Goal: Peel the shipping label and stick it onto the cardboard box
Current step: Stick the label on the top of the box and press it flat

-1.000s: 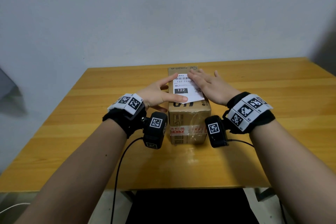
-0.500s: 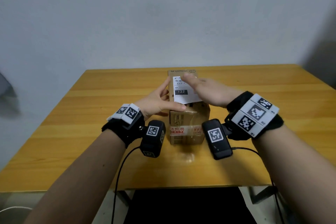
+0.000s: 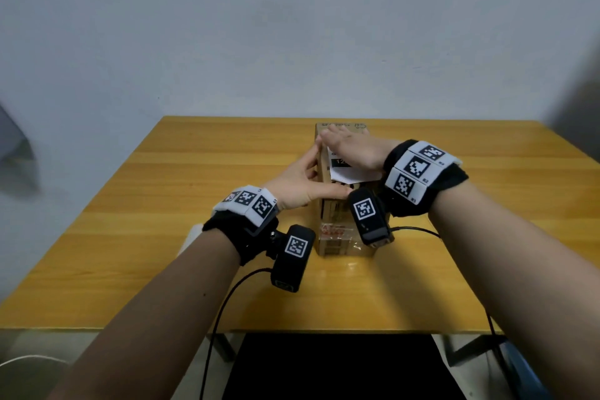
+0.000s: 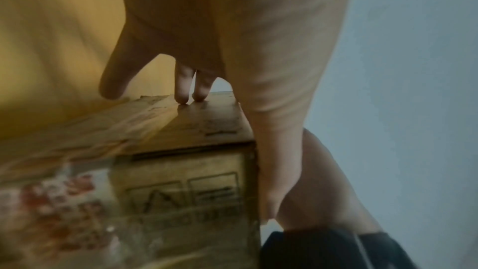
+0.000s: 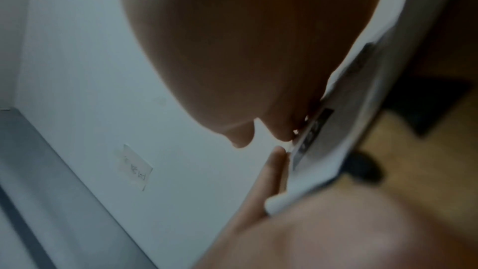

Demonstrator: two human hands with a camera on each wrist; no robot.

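Note:
A brown cardboard box (image 3: 332, 221) stands upright in the middle of the wooden table (image 3: 162, 237). The white shipping label (image 3: 349, 176) lies on its top face, mostly hidden. My right hand (image 3: 352, 148) lies flat on the label, straight fingers reaching toward the box's far left corner. In the right wrist view the label (image 5: 323, 140) sits under those fingers (image 5: 279, 130). My left hand (image 3: 302, 179) braces the box's left side with straight fingers, thumb laid along the near top edge. The left wrist view shows fingertips (image 4: 186, 93) touching the box (image 4: 181, 171).
A pale scrap (image 3: 190, 239) lies on the table just behind my left wrist. Black cables (image 3: 220, 318) trail from both wrist cameras over the near table edge. The box stands close to the far table edge, and a plain wall rises behind the table.
My right hand has slid left and farther across the label, covering more of it. My left fingers have moved from the label's edge down onto the box's left side.

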